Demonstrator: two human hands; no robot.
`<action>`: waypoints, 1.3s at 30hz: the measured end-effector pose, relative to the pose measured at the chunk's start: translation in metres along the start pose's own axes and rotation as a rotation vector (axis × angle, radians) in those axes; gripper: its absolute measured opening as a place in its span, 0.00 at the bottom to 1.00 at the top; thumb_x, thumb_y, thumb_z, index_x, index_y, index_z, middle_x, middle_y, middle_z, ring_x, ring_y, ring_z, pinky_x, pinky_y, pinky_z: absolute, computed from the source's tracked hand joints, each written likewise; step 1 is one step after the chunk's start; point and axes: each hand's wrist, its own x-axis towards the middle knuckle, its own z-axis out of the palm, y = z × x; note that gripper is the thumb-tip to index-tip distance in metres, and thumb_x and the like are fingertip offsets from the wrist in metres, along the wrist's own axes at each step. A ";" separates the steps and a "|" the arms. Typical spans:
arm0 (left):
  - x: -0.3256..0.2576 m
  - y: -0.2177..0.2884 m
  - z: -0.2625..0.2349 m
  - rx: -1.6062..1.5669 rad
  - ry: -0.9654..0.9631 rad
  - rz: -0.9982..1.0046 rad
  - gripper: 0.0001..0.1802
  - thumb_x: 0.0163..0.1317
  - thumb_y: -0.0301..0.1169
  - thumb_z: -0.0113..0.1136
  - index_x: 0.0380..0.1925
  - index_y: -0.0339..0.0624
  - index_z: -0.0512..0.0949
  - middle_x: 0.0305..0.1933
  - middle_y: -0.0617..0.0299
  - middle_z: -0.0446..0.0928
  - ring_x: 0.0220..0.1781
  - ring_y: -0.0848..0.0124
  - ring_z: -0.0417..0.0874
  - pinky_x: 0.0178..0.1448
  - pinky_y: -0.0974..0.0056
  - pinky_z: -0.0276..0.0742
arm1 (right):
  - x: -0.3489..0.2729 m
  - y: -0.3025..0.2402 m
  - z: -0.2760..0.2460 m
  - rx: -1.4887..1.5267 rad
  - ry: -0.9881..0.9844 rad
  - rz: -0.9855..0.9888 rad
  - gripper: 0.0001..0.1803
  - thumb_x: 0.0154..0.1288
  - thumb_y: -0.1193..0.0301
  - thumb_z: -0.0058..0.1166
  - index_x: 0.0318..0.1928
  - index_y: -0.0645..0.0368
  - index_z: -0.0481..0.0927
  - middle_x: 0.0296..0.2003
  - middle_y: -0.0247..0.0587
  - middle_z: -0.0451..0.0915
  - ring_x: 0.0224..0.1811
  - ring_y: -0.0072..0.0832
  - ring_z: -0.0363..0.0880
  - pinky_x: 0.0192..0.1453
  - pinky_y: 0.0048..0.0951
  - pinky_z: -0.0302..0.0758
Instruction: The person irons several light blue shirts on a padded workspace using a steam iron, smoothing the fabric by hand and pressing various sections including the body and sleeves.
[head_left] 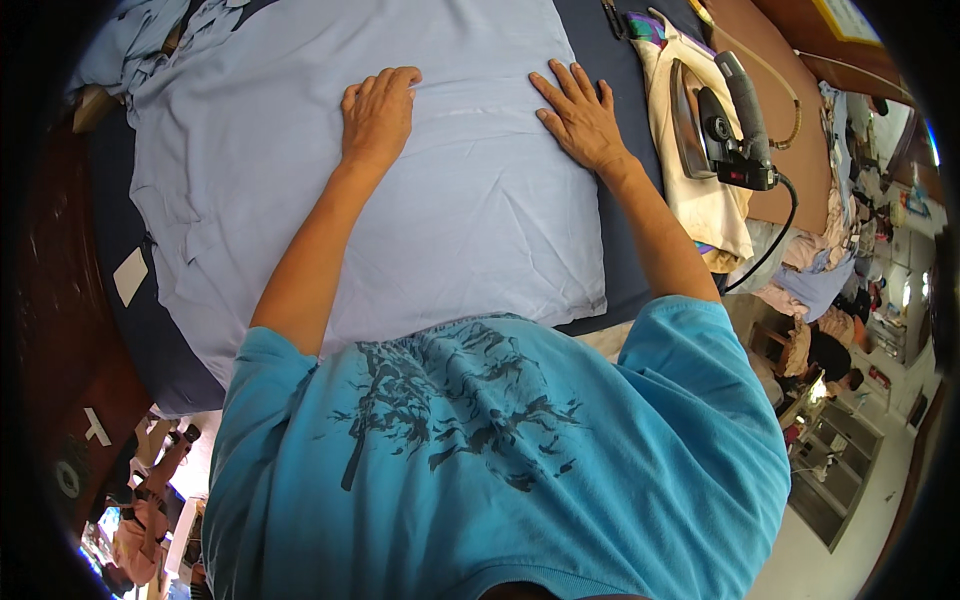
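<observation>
The left hand [377, 118] lies palm down, fingers together and slightly curled, pressing on the pale blue cloth [400, 190] and holding nothing. Beside it, to its right, the right hand [582, 118] rests flat with fingers spread, also on the cloth, near its right edge. The cloth is spread under both palms across a dark blue padded board [625, 250]. Just right of the right hand an iron [715, 125] stands on a cream pad [715, 205], its cord [775, 235] trailing down. Beyond the left hand lies crumpled blue fabric [150, 40], possibly the same garment.
</observation>
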 end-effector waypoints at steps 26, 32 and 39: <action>-0.013 0.011 -0.006 0.304 -0.295 0.172 0.37 0.60 0.58 0.46 0.66 0.56 0.57 0.71 0.71 0.52 0.74 0.68 0.45 0.72 0.48 0.42 | 0.003 0.059 -0.066 -0.108 0.304 0.211 0.29 0.61 0.50 0.48 0.59 0.48 0.67 0.64 0.44 0.58 0.66 0.43 0.56 0.65 0.50 0.55; -0.011 0.015 -0.008 0.276 -0.305 0.180 0.37 0.60 0.58 0.47 0.66 0.55 0.56 0.71 0.71 0.51 0.74 0.67 0.46 0.72 0.48 0.42 | -0.026 0.188 -0.142 -0.186 -0.088 0.690 0.32 0.52 0.50 0.59 0.46 0.65 0.76 0.40 0.51 0.79 0.42 0.45 0.78 0.45 0.38 0.73; -0.009 0.015 -0.007 0.232 -0.293 0.187 0.38 0.60 0.57 0.47 0.67 0.54 0.55 0.71 0.72 0.51 0.74 0.68 0.46 0.72 0.49 0.42 | -0.017 0.202 -0.142 0.359 -0.092 0.620 0.30 0.45 0.58 0.67 0.46 0.64 0.76 0.34 0.45 0.80 0.37 0.31 0.78 0.45 0.31 0.73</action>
